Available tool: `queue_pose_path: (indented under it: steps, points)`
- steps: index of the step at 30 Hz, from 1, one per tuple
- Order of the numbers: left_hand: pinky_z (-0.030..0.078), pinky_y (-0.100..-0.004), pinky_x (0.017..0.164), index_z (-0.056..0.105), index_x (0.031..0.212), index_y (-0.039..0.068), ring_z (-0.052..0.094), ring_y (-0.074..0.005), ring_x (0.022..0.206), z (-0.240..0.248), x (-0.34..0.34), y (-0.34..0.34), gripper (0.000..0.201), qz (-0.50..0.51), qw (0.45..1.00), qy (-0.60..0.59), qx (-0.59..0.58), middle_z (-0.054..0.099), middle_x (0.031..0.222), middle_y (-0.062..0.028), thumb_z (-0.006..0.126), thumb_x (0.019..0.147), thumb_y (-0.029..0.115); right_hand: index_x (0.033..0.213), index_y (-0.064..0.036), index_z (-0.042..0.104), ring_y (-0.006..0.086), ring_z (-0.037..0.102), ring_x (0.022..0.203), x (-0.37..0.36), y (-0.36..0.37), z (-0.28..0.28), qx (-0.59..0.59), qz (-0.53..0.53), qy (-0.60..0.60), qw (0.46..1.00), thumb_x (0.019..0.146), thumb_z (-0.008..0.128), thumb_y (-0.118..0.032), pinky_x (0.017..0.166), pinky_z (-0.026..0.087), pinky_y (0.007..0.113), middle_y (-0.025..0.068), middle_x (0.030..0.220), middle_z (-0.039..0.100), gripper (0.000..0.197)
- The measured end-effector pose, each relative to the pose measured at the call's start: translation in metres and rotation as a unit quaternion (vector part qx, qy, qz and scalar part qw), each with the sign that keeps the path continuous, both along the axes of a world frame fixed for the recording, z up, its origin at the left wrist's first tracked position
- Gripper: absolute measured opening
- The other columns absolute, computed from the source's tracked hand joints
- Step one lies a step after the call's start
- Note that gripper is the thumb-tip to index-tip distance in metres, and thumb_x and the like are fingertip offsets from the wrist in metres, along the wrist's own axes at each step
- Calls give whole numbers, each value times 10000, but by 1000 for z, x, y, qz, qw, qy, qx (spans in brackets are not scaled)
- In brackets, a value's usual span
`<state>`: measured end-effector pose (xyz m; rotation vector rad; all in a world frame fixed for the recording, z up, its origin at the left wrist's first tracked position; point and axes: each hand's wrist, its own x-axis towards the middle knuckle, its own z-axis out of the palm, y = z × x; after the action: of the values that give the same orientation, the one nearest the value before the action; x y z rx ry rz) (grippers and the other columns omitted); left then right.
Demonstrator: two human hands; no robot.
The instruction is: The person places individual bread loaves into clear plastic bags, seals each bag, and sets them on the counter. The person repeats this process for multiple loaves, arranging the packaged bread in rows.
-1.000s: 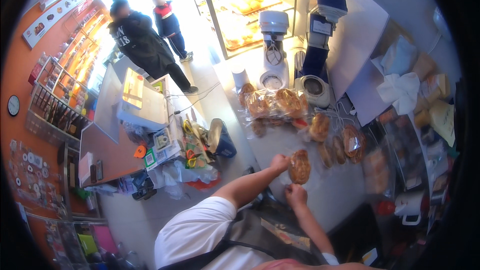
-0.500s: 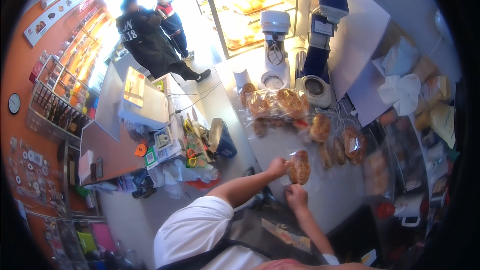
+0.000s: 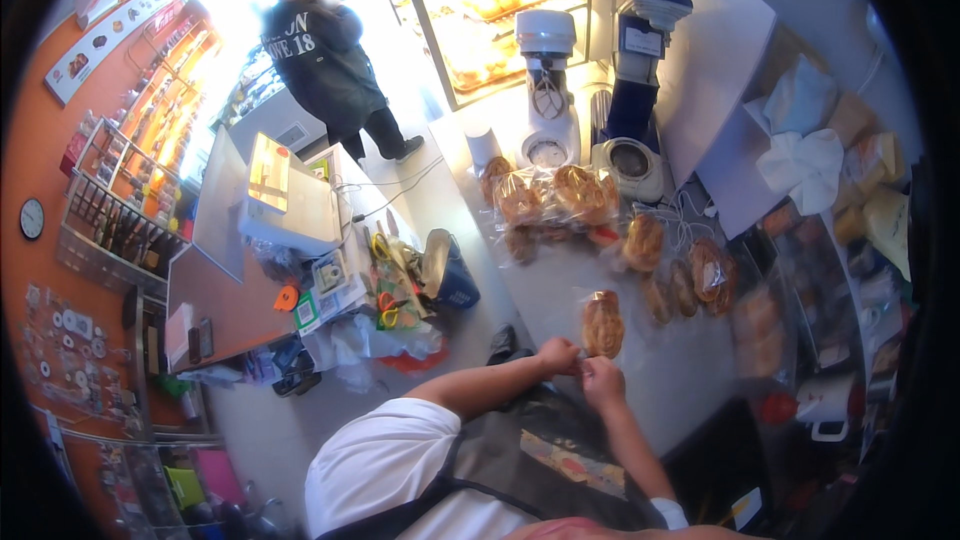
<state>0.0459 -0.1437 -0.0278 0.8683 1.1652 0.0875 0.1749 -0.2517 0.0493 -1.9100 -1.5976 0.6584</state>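
Observation:
In front of me on the grey worktop (image 3: 665, 395) is a golden-brown bread loaf (image 3: 602, 323) in a clear plastic bag. Both hands are together at the bag's near end. My left hand (image 3: 558, 356) is closed there with its fingers pinched. Right beside it, my right hand (image 3: 602, 378) is also closed on the gathered plastic. The exact grip of the fingertips is too small to make out. The loaf points away from me, just beyond my knuckles.
Several bagged breads (image 3: 560, 198) lie farther back, with more loaves (image 3: 712, 275) at right. Two stand mixers (image 3: 546, 80) (image 3: 640, 90) stand behind them. To the left are a blue bin (image 3: 450, 275) and a cluttered counter (image 3: 225, 315). A person (image 3: 325, 65) stands beyond it.
My left hand has left the loaf's side and come down next to my right hand at the bag's near end. The person in black has shifted, now largely hiding the second person.

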Motion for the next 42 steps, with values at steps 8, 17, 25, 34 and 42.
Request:
queue_pose_path:
  steps: [8,17,25,34,42]
  points:
    - [576,-358,636,717,855,-24,705,-228,697,17,0,-1,225,-39,991,44,121,709,811,-141,581,899,149,941,-114,636,386,653,861,-6,16,-7,-57,40,-77,995,883,617,-215,739,523,499,124,955,654,118]
    - [563,-394,786,725,880,27,696,-330,875,25,-2,18,447,-384,839,124,366,710,874,-177,698,834,470,832,-105,635,385,635,807,-3,8,7,-8,2,-45,999,866,640,-181,690,507,485,134,864,622,84]
    - [572,-370,646,662,890,-29,700,-296,723,4,1,8,217,59,989,-103,-83,687,855,-173,605,929,177,1035,-132,628,372,665,806,0,7,-7,4,9,-52,999,897,623,-224,679,544,483,104,992,632,165]
    - [592,-371,674,546,1047,-101,682,-289,776,18,1,7,204,77,991,-101,-41,637,914,-184,464,947,57,922,-113,608,362,662,867,2,11,-5,-15,6,-34,999,887,578,-185,719,536,479,127,973,626,85]
    - [573,-355,685,558,976,-67,661,-271,758,29,1,6,148,74,987,-125,-72,621,866,-166,488,941,59,921,-90,610,354,670,846,0,14,-9,-13,14,-68,998,869,567,-147,704,540,477,132,925,621,89]
